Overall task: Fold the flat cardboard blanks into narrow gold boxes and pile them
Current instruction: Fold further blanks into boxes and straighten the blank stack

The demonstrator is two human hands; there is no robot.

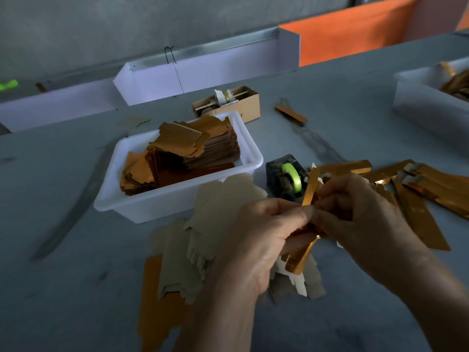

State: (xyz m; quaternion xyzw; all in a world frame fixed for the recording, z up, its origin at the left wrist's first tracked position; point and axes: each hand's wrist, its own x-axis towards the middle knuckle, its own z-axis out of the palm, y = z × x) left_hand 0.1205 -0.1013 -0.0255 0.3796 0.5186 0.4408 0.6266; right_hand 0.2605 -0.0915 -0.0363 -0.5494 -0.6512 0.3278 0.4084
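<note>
Both my hands hold one partly folded gold box [310,189] upright over the table. My left hand [256,240] pinches its middle between thumb and fingers, and my right hand [355,214] grips it from the right. The box's lower end [299,257] shows below my hands. Flat blanks lie grey side up [193,245] under my left hand. Finished narrow gold boxes [416,196] are piled to the right. A white tub [142,201] holds a stack of gold blanks [193,153].
A black tape dispenser with a green roll [286,176] stands just behind my hands. Further back sit a small brown carton [243,102], a lone gold box [291,114] and a white trough [203,72]. Another white tub [426,102] is at the far right.
</note>
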